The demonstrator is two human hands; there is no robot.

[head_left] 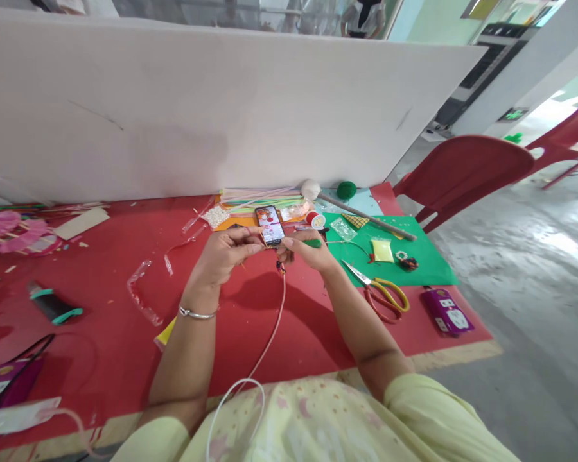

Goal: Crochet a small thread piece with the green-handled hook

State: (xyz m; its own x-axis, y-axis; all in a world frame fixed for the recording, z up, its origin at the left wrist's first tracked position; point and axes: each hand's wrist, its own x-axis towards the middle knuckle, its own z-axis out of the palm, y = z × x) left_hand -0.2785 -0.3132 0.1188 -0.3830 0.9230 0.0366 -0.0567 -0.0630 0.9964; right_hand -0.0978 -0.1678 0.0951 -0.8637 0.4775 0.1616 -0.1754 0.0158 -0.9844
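Observation:
My left hand [231, 251] is closed in a pinch in front of the table's middle. What it grips is too small to name; a thin yellowish strip shows near its fingertips. Closed too, my right hand [311, 251] holds a green-handled tool [313, 243] whose thin shaft points right. Just beyond my fingertips, between the hands, is a phone [270, 224] with its screen lit. Whether the hands touch it I cannot tell. A small dark and orange bundle [281, 264] shows below the fingers, and a pinkish cable [275, 327] runs from there towards me.
Scissors [378, 292] lie open-bladed by a green sheet [433, 266]. Nearby are a red thread spool [315, 220], a yellow packet [382, 251], a grey rod [370, 218] and a purple box [447, 312]. A cutter [55, 305] lies left. A white panel [183, 109] stands behind.

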